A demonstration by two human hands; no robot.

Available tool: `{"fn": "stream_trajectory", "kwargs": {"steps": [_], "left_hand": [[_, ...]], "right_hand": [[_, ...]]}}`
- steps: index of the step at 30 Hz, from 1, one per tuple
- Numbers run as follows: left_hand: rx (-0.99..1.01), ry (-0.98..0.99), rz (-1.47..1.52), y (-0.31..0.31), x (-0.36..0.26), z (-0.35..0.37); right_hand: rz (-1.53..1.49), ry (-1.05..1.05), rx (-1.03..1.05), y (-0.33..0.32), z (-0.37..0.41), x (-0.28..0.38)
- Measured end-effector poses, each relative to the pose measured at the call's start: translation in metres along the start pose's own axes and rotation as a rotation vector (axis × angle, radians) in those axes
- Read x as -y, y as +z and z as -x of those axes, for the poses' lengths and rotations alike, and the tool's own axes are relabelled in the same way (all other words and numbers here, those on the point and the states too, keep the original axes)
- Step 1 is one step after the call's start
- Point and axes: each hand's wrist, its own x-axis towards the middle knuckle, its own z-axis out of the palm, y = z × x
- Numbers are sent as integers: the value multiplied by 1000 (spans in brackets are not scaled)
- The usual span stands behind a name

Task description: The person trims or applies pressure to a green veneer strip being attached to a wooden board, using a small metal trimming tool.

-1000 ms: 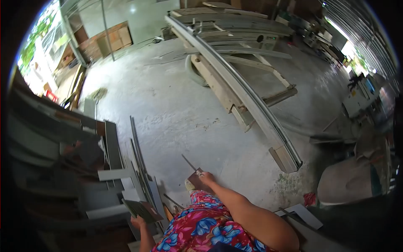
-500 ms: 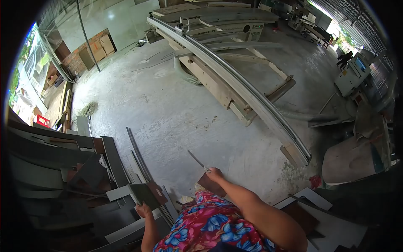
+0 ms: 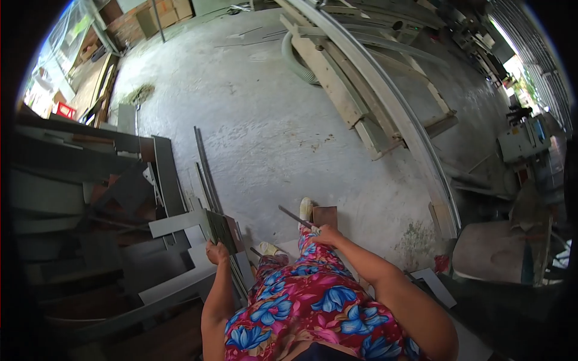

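My left hand (image 3: 217,252) is closed on the near edge of a dark grey-green board (image 3: 212,226), which stands almost edge-on beside other upright pieces. A pale narrow strip of board (image 3: 176,224) juts left from behind it. In front of my body, my right hand (image 3: 326,234) is wrapped round the near end of a thin, dark, blade-like strip (image 3: 295,216). Something pale shows where the fingers close on it; its exact kind cannot be made out. A small brown board (image 3: 325,216) lies on the floor just beyond the right hand, beside my shoe (image 3: 306,209).
Stacked offcut boards (image 3: 108,210) fill the left side. Long thin strips (image 3: 206,171) lie on the concrete floor (image 3: 259,126). A long machine rail (image 3: 397,96) crosses the right, with a grey hose (image 3: 294,60) beneath it. A brownish rounded panel (image 3: 495,253) stands far right.
The view has tilted down and one shoe has come into sight ahead. The board at my left hand has turned more edge-on. My right hand still holds the thin strip.
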Motion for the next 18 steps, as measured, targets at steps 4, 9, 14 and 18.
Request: {"fn": "stream_trajectory", "kwargs": {"steps": [4,9,14,18], "left_hand": [[32,-81,46,2,-20,12],[-75,-125,59,37,-30,13],[-100,-144,113,96,-43,-4],[-68,-170,158,140,-78,-19]], "right_hand": [[102,-103,171,-13,8,-15],[-254,201,714,-40,-11,-42],[-672,450,845,-118,-5,-33],[-915,502,409,-122,-54,-70]]}}
